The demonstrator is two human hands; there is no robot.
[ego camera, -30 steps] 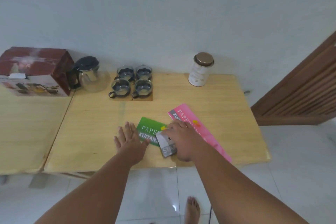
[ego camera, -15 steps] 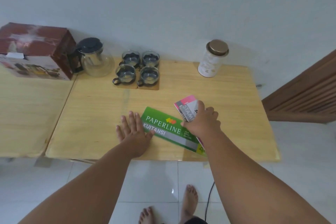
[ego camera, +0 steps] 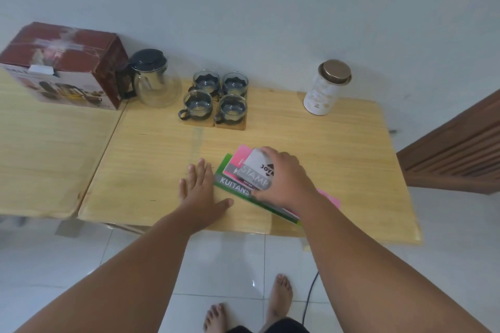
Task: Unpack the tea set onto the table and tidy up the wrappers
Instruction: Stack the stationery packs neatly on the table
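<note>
Tea set's out: the glass teapot (ego camera: pixel 157 84) and four cups (ego camera: pixel 216 97) on wooden coasters (ego camera: pixel 230 124) sit along the counter's (ego camera: pixel 324 143) back edge, with the box (ego camera: pixel 67 67) just left of the pot. Near the front edge, the right hand (ego camera: pixel 284 178) is curled round a grey stamp box (ego camera: pixel 257 170), resting it on a pink booklet (ego camera: pixel 242 153) atop a green booklet (ego camera: pixel 232 188). The left hand (ego camera: pixel 201 189) lies flat, fingers straight, just beside them. That slanted stack's close to the edge, so I'd guess a careless nudge slides it off.

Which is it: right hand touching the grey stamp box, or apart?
Touching. The head view shows the right hand gripping the grey stamp box, thumb at its near edge and fingers over its far edge, with no gap.
</note>
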